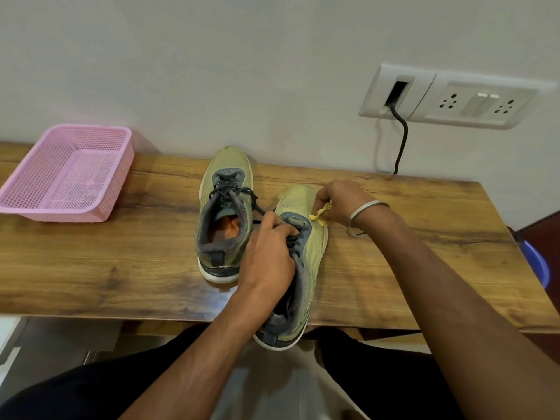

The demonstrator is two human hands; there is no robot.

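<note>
The near shoe [313, 262], yellow-green with a grey collar, lies on the wooden table [121, 262] under both hands. Its toe points towards the wall and its heel juts past the table's front edge. The left hand [266, 253] comes down on it from above, fingers curled tight over the tongue and the dark laces [292, 242], so it is clamped on the shoe's upper. Just to the right of that grip, the right hand [339, 201] sits beside the shoe's forefoot, with finger and thumb closed together on a short yellow cord [319, 214]. The cord runs from the pinch down to the shoe's right edge. A metal bangle [368, 204] circles the right wrist.

The far shoe [230, 160], the other of the pair, stands upright just left of the left hand's knuckles. Its dark laces trail towards that hand, and an orange lining [230, 227] shows inside its opening.

A pink mesh basket [121, 165] sits well to the left of both hands, at the table's back edge, with its perforated floor in plain sight. Above and beyond the right hand, a white socket panel [454, 98] is fixed to the wall. A black cable [401, 140] drops from it behind the table.
</note>
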